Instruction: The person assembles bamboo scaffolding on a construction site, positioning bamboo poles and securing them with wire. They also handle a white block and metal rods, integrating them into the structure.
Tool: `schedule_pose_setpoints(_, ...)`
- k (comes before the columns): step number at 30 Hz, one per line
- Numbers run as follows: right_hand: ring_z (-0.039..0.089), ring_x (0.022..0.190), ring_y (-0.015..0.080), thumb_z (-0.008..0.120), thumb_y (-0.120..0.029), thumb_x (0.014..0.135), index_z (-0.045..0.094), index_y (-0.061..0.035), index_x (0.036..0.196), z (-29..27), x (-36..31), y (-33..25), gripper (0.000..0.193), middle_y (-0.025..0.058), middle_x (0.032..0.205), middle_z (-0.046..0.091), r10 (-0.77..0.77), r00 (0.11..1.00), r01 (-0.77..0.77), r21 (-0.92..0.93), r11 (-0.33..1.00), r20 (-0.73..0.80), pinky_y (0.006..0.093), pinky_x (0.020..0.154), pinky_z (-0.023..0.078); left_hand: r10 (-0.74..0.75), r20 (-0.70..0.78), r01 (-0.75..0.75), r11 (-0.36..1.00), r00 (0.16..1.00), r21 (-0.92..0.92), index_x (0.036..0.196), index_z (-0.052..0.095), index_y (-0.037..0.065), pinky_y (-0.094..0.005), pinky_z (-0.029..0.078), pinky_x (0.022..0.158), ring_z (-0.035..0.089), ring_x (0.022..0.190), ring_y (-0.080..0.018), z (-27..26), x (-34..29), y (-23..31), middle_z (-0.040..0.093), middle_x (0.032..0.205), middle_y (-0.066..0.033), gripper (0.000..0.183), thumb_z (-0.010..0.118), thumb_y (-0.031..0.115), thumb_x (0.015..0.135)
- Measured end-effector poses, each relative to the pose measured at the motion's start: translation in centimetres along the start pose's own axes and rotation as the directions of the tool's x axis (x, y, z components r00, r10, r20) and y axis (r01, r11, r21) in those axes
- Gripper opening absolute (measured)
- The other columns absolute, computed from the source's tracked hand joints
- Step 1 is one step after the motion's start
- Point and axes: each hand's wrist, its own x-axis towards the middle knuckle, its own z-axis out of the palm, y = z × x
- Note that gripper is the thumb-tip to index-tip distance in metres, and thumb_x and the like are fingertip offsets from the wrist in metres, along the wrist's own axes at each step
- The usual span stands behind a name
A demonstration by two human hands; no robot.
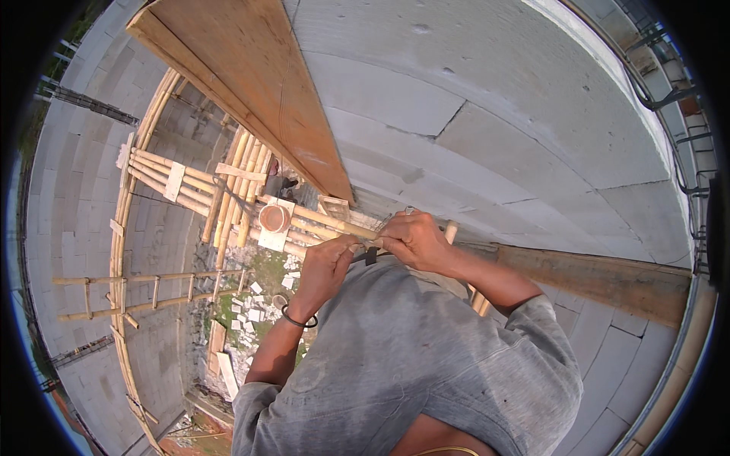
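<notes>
My left hand [328, 264] and my right hand [414, 240] meet in front of my grey shirt [426, 334], at waist height. Both are closed, with thumbs and fingertips pinched together almost touching. Whatever lies between the fingertips is too small to name; a few thin dark strands show beside the right hand's fingers. Just below them a short dark strap [371, 256] hangs against the shirt. A bamboo pole [334, 222] passes beyond the hands.
A round bucket [274, 219] stands on a small board on the bamboo scaffold [243, 178] at left. Wooden planks [251, 83] [601, 283] lie against the grey block wall [426, 114]. White rubble [251, 311] covers the ground far below. Steel bars edge the right.
</notes>
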Motion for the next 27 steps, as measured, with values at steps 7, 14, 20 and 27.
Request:
schedule_pose_setpoints(7,0.057,0.069,0.0146,0.078,-0.029,0.072,0.071,-0.0062,0.086,0.0,-0.3,-1.3,0.027,-0.0021,0.076,0.062,-0.656,0.726,0.394,-0.656,0.644,-0.208,0.0305,0.064,0.043,-0.289,0.193,0.339,0.884,0.938,-0.322,0.098,0.064,-0.002,-0.0245,0.046,0.074,0.055,0.080,-0.0078,-1.0,0.5,0.7,0.064,0.084,0.0005,0.018,0.051,0.010,0.097)
schedule_pose_setpoints(14,0.053,0.063,0.0120,0.068,-0.014,0.083,0.066,-0.0042,0.077,-0.2,-0.5,-0.6,0.012,0.0034,0.065,0.057,0.092,0.995,-0.094,0.083,0.992,0.029,0.0279,0.061,0.041,0.215,-0.041,-0.207,0.967,0.976,0.150,0.098,0.064,0.001,-0.0255,0.046,0.059,0.053,0.059,-0.0128,-0.1,0.6,-0.3,0.059,0.073,-0.0068,0.012,0.056,0.009,0.093)
schedule_pose_setpoints(20,0.054,0.066,0.0124,0.071,-0.015,0.079,0.064,-0.0058,0.076,-1.0,-0.5,-1.8,0.013,0.0010,0.066,0.055,-0.458,0.862,0.330,-0.445,0.832,-0.218,0.0290,0.063,0.041,-0.057,0.117,0.069,0.993,0.992,-0.100,0.099,0.064,-0.001,-0.0252,0.046,0.062,0.054,0.063,-0.0115,-0.7,1.1,-0.4,0.062,0.076,-0.0069,0.019,0.054,0.014,0.095)
schedule_pose_setpoints(27,0.055,0.071,0.0123,0.074,-0.019,0.076,0.065,-0.0090,0.078,-0.9,-0.7,-1.5,0.014,-0.0022,0.077,0.059,-0.052,0.992,0.043,-0.075,0.996,-0.117,0.0300,0.063,0.041,0.200,-0.043,-0.186,0.958,0.979,0.218,0.099,0.066,0.001,-0.0308,0.050,0.066,0.065,0.069,-0.0244,-0.9,0.7,-0.3,0.067,0.085,-0.0128,0.018,0.055,0.014,0.095)
